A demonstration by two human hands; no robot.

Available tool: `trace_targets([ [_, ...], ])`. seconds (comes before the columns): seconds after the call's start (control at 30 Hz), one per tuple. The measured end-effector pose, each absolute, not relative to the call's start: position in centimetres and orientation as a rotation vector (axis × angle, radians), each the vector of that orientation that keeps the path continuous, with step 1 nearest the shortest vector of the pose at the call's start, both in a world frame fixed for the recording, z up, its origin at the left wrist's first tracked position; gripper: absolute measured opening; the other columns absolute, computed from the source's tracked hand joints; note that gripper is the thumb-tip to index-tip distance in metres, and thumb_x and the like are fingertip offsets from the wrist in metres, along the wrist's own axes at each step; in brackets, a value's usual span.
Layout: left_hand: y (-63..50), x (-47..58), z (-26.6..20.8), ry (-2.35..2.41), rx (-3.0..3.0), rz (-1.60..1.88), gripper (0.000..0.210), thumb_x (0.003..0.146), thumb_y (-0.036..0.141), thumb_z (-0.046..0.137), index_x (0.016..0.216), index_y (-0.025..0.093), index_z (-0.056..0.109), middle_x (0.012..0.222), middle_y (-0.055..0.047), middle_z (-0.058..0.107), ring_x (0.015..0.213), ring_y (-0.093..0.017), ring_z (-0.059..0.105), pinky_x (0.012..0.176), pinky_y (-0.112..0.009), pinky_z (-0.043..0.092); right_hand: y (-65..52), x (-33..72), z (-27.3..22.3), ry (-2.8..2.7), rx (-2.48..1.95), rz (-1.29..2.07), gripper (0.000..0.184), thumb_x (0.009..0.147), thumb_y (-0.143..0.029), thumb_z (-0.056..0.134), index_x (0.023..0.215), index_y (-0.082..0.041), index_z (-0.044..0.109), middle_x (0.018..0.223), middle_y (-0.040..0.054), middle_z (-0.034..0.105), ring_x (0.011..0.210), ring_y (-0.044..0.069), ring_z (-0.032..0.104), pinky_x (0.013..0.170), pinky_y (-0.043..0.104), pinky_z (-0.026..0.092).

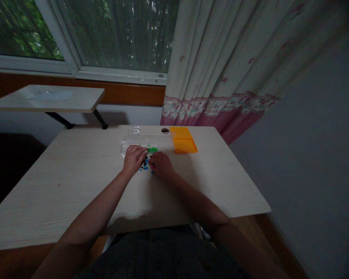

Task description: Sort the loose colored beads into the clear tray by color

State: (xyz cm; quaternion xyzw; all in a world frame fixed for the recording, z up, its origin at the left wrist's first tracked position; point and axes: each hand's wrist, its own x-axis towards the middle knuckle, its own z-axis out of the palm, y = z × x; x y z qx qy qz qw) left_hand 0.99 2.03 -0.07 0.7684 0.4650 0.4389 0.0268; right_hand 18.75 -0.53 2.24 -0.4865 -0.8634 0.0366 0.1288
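A pile of small blue and dark pieces lies on the table between my two hands, and small green pieces lie just beyond it. My left hand comes in from the left, its fingers bent together at the edge of the green pieces. From the other side my right hand reaches over the pile with curled fingers. Anything pinched in either hand is too small or hidden to name. A clear plastic box with compartments stands right behind the hands, partly covered by the left one.
An open orange box lies to the right of the clear one. A dark round hole is near the back edge of the pale table. A raised shelf stands at the back left, and a curtain hangs behind.
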Motion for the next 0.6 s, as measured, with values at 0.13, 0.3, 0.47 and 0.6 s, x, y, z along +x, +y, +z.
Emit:
trace_targets([
  [0.13,2.09,1.01,-0.12,1.445,2.361,1.355,0.025,0.094,0.033,0.053,0.107,0.024,0.071,0.092,-0.005,0.065,0.095,-0.021,0.055,0.088,-0.038,0.045,-0.77,18.84,2.61,-2.529,-1.454,0.070,0.021,0.094,-0.028,0.052,0.100,-0.023,0.071,0.108,0.0069,0.061,0.104,0.020,0.051,0.092,0.033,0.039],
  [0.3,2.14,0.98,-0.20,1.447,2.359,1.349,0.026,0.095,0.034,0.052,0.108,0.024,0.071,0.093,-0.005,0.065,0.095,-0.021,0.055,0.088,-0.038,0.045,-0.91,18.70,2.64,-2.547,-1.420,0.071,0.019,0.093,-0.029,0.054,0.100,-0.023,0.070,0.107,0.0061,0.062,0.104,0.021,0.050,0.091,0.033,0.038],
  [0.47,2.20,0.95,-0.27,1.469,2.360,1.313,0.028,0.095,0.036,0.050,0.109,0.024,0.071,0.094,-0.006,0.065,0.096,-0.022,0.055,0.090,-0.038,0.043,-0.92,18.68,2.59,-2.533,-1.461,0.041,0.019,0.091,-0.031,0.057,0.103,-0.023,0.069,0.109,0.0072,0.061,0.106,0.022,0.050,0.091,0.034,0.038],
  [0.6,2.39,0.95,-0.40,1.542,2.364,1.260,0.029,0.095,0.036,0.049,0.110,0.024,0.071,0.097,-0.007,0.064,0.098,-0.023,0.053,0.091,-0.039,0.042,-0.82,18.66,2.57,-2.531,-1.474,0.062,0.020,0.093,-0.028,0.053,0.097,-0.021,0.071,0.106,0.0085,0.061,0.103,0.022,0.051,0.089,0.033,0.039],
])
